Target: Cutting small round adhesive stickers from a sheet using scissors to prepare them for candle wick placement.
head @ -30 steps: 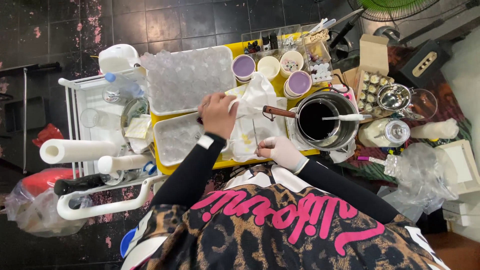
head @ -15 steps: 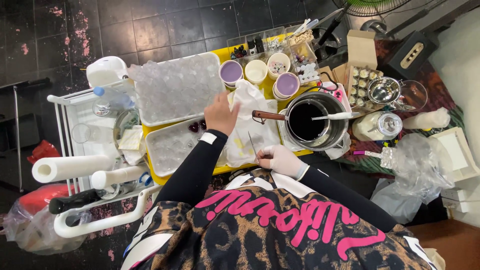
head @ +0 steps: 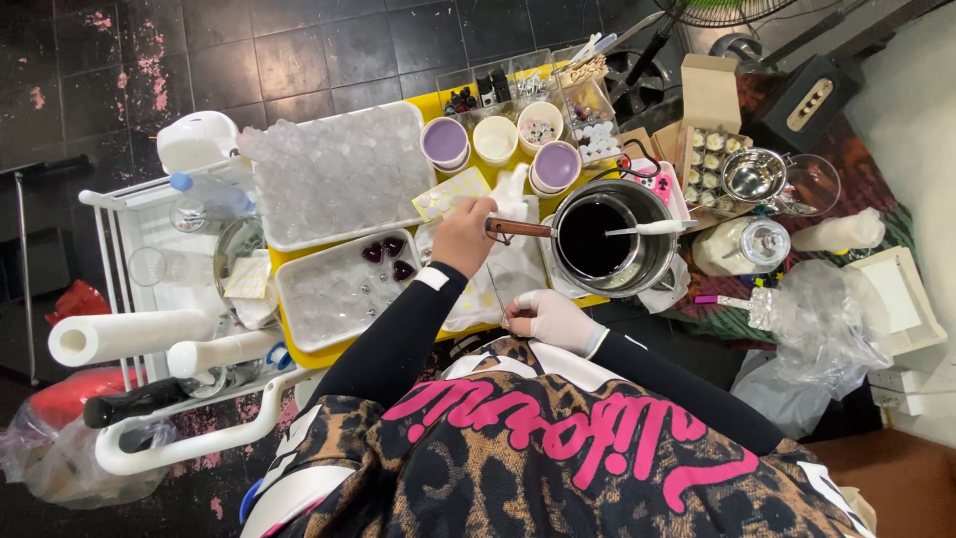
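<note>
2 hands are at work over the yellow table (head: 597,301), and I watch them from above. My left hand (head: 464,235) is bare and closed around the wooden handle (head: 520,228) of the steel pot (head: 609,239), fingers wrapped at the outer end of it. The pot stands right of the middle of the table, just beside the purple cups (head: 554,165), and holds a dark liquid almost to the upper part of the wall. A white spoon (head: 652,228) rests across its rim.

I judge the pot as heavy on one side, because the liquid will slosh and pull the handle down when it is tilted. The handle is stiff and dry, so it is the right place to hold; the steel wall may be hot, I cannot tell.

My right hand (head: 554,317) wears a white glove and its fingertips are pressed together on a thin stick (head: 495,292), which looks light and easy to drop. The stick points up over a clear plastic sheet. The tray (head: 342,292) with 3 dark heart shapes lies left of my left arm, near it but apart.
</note>
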